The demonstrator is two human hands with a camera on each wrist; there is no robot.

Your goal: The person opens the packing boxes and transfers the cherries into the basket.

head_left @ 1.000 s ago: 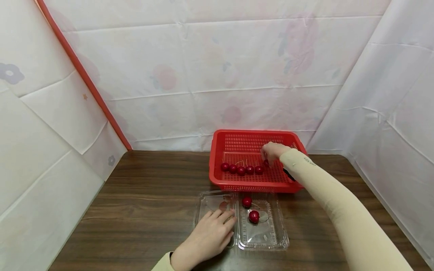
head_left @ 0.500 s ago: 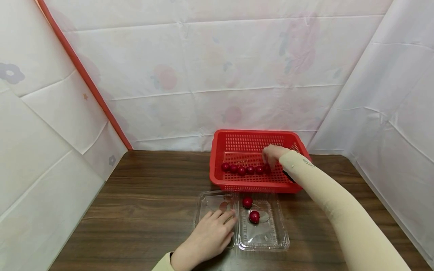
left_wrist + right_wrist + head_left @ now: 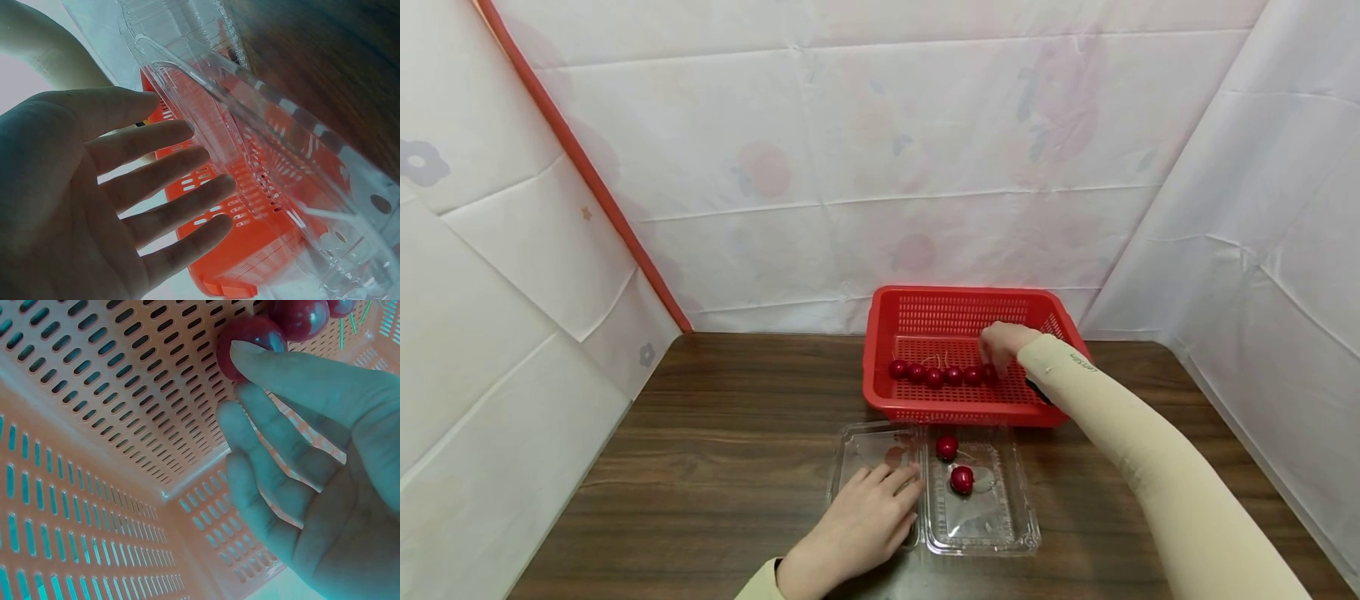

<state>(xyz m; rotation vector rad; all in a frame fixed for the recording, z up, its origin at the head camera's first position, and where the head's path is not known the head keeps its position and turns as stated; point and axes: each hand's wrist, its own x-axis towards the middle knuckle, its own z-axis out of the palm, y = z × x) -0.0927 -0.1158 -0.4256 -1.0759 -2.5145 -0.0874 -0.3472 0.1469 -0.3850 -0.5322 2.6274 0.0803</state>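
Note:
My right hand reaches into the red plastic basket. Its thumb and index finger pinch a dark red cherry at the right end of a row of several cherries on the basket floor. The other fingers of that hand are bent and touch no cherry. My left hand lies over the left half of a hinged clear plastic clamshell box, its fingers extended and spread in the left wrist view. In the box's right half lie two cherries, one behind the other.
The basket stands at the back of the brown wooden table, directly behind the clamshell box. White patterned cloth hangs behind and on both sides. A red strip runs down the left corner.
My right hand has lowered slightly, bringing its cherry down to the right end of the row. During the last half second it stays nearly still. My left hand has not moved.

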